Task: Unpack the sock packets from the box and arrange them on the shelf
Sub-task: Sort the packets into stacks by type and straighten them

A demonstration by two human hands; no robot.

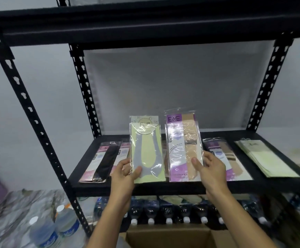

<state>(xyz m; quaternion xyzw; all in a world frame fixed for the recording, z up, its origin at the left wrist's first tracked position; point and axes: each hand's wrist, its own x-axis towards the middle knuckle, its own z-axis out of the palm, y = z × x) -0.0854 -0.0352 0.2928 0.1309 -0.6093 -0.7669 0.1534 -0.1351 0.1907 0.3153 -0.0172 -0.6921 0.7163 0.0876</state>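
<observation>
left hand [126,173] gripping green "ene" packet [146,149], right hand [210,169] gripping purple "ene" packet [183,145], both standing over shelf [163,187] front edge.

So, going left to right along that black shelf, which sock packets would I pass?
Pink packet with a black sock → pale green packet with a grey sock, left hand → purple packet with a beige sock, right hand → flat purple packet → pale green stack.

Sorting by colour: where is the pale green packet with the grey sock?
Left of centre, held upright in the left hand, the pale green packet is beside the purple packet.
</observation>
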